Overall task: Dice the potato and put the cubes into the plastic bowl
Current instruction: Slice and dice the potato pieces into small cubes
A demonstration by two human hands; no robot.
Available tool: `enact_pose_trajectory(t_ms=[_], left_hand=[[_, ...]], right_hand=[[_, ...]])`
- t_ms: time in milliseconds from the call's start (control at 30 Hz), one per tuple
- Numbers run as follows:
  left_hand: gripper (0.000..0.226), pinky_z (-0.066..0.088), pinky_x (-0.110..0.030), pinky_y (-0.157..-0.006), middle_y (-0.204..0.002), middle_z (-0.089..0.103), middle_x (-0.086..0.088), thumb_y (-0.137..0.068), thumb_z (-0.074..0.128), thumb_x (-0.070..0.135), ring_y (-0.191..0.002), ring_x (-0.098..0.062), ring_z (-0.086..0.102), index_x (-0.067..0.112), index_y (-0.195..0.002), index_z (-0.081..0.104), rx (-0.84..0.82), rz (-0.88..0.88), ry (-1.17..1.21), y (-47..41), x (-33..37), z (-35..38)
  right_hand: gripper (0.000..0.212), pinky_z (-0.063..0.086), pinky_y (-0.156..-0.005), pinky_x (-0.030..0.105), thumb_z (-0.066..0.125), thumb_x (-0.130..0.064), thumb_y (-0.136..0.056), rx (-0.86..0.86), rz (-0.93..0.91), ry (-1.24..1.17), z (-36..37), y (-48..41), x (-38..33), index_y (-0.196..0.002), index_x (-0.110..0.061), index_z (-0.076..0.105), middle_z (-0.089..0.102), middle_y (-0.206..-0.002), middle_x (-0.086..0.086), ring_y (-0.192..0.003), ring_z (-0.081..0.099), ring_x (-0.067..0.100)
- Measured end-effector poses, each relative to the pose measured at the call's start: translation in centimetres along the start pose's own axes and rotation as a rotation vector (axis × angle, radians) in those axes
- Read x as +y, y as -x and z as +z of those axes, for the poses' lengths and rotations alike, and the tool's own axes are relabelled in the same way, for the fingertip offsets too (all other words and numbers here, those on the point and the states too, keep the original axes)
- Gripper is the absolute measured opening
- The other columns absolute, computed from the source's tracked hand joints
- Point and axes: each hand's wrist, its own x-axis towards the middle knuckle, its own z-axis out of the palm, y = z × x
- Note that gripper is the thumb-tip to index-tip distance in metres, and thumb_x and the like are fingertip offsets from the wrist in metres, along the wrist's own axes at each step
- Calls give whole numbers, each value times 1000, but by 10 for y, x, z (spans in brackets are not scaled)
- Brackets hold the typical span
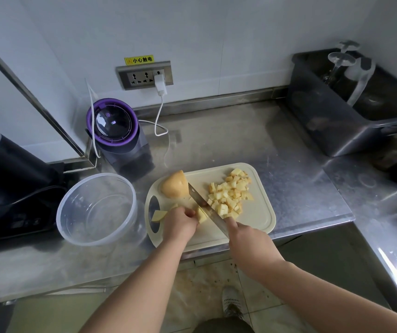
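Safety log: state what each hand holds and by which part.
Right hand grips the long steel kitchen knife by its handle; left hand holds a pale yellow potato piece at its left end.

pale yellow cubes (230,194), cream board (257,217)

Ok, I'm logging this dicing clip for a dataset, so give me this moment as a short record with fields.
left hand: holds a potato piece down on the cutting board
right hand: grips the knife, blade on that piece
cubes: piled on the board, right of the blade
potato chunk: large, at the board's far left corner
plastic bowl: left of the board, no cubes inside
task stage: dicing under way, transfer not started
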Motion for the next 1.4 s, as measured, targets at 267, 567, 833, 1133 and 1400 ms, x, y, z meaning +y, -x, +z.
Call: enact_pose_trajectory(t_ms=[267, 567, 833, 1133, 1400], left_hand=[[19, 59, -42, -78, -81, 72, 0, -82, 68, 21, -84, -25, 69, 29, -66, 61, 19, -7, 12, 0, 0, 2], [12, 57, -38, -80, -87, 72, 1, -84, 68, 27, -85, -22, 67, 19, -93, 72, 35, 28, -87, 0, 1, 1], [5, 57, -39, -79, -83, 73, -1, -84, 69, 22, -81, -25, 69, 20, -87, 72, 33, 45, -80, -1, 0, 1], [14, 53, -30, -80, -85, 73, 0, -94, 59, 21, -88, -20, 68, 20, -92, 72, 7, 67, -103, 0, 1, -7], [19, 43, -26, -86, -111, 66, 4, -92, 59, 26, -103, -18, 60, 23, -110, 64, 12, 280, -504, 1, 25, -28]], right_hand=[[44, 39, -56, 31, 44, 3, -90, -36, 13, 1, 5, 1, -4, -129, -14, 33, 45, -80, -1, -63, 49, 23], [41, 29, -47, 26, 43, 4, -90, -61, 11, 14, 6, -3, -7, -126, -13, 34, 37, -73, -4, -55, 39, 17], [37, 43, -62, 31, 47, 1, -91, -117, 53, -33, 13, -13, -9, -124, -13, 36, 44, -78, -2, -69, 52, 22], [42, 36, -48, 27, 45, 0, -90, -15, 17, -84, 0, -4, 2, -127, -17, 32, 44, -73, -3, -60, 48, 20], [27, 37, -49, 28, 38, -6, -98, 29, 55, -70, -21, -2, 23, -123, -18, 35, 50, -77, 0, -61, 51, 21]])
